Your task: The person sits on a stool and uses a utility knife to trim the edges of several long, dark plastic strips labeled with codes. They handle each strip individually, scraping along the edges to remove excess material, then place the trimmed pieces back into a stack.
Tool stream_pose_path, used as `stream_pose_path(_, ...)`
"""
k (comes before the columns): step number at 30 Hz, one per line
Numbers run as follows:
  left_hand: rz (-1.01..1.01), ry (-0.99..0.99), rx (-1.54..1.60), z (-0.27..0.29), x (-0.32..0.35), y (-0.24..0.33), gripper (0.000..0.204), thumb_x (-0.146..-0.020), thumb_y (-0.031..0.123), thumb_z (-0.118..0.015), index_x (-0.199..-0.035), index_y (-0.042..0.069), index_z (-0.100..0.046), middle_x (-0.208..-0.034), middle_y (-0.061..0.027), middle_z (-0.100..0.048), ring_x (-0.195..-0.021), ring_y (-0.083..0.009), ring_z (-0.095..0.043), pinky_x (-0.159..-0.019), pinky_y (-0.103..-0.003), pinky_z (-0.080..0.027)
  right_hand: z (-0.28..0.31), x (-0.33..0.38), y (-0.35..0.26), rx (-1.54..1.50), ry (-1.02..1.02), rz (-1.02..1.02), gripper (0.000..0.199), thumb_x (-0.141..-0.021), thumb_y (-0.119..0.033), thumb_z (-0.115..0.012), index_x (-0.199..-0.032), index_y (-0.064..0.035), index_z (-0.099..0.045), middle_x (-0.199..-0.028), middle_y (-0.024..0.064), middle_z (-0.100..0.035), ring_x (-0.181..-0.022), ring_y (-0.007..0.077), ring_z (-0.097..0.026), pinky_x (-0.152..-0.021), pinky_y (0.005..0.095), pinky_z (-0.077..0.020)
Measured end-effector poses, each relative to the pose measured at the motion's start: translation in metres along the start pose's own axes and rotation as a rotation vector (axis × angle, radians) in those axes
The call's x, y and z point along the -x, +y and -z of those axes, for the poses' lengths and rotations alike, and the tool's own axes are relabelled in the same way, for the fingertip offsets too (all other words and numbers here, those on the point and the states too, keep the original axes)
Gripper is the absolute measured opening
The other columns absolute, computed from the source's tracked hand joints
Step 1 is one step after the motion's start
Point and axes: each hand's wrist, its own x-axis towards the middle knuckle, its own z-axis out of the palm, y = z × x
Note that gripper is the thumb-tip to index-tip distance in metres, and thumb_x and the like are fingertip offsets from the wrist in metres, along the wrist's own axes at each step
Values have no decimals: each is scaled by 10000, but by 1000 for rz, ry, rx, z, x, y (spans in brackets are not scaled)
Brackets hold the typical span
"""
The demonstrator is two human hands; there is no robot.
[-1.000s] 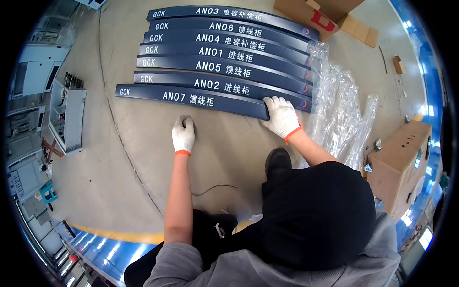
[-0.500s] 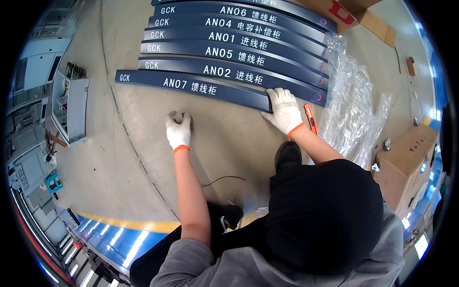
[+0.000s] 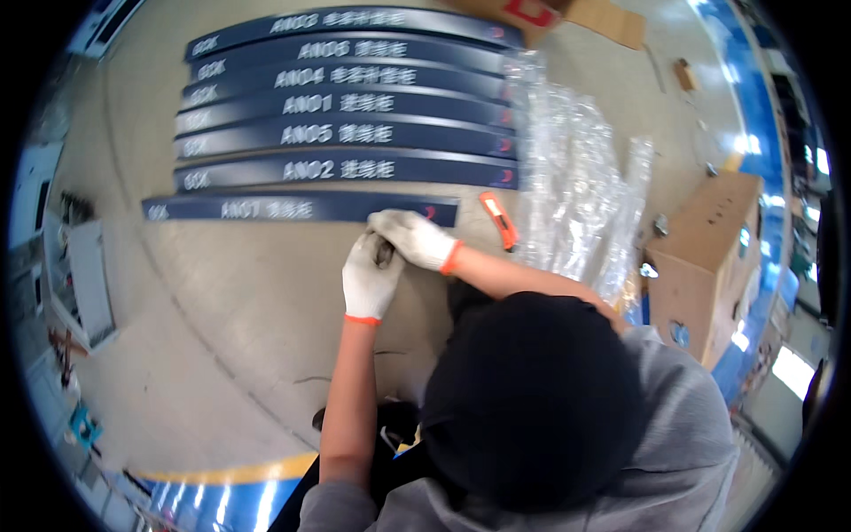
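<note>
On grey concrete floor [image 3: 222,319]: navy sign strips [image 3: 346,133] in rows; gloved left hand [image 3: 372,275], right hand [image 3: 412,238] touching, grip unclear.

I see seven long dark-blue sign strips [image 3: 346,133] with pale lettering lying in rows on the floor, clear plastic wrapping [image 3: 576,186] at their right, a brown cardboard box [image 3: 700,266] beyond.
</note>
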Motion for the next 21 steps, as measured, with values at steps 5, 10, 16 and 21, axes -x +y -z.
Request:
stream_pose_path(5, -124, -105, -21, -3, -4, 33, 498, -887, 263, -754, -1340, 82, -652, -1155, -142, -703, -1014, -346, -698, -891, -434, -562, 45, 11, -18, -52, 34, -438, 436, -1068, -433, -540, -919, -40, -659, -678, 14, -592, -599, 127, -536, -592, 309, -456)
stream_pose_path(10, -68, -307, -363, 72, -11, -7, 368, -936, 267, -693, -1263, 100, -696, -1092, -160, -723, -1002, -343, -704, -847, -448, -568, 138, 25, -24, -1015, 412, -257, 326, -1063, -354, -570, -1051, -33, -622, -893, 67, -589, -700, 127, -515, -609, 264, -447)
stream_pose_path(16, -109, -514, -799, 181, 17, -104, 316, -932, 298, -670, -1171, 95, -712, -1094, -172, -730, -986, -381, -700, -862, -500, -562, 242, 53, 32, -181, 1091, -139, 191, -996, -161, -600, -1139, -42, -645, -941, 118, -672, -772, 266, -672, -692, 394, -549)
stream_pose_path(21, 225, -498, -793, 248, 62, -155, 343, -900, 292, -709, -1163, 71, -720, -994, -168, -735, -883, -355, -717, -819, -467, -571, 300, 142, 88, 1145, 1061, -125, 234, -978, -162, -564, -1180, -109, -670, -1149, 210, -670, -1094, 420, -635, -972, 506, -519)
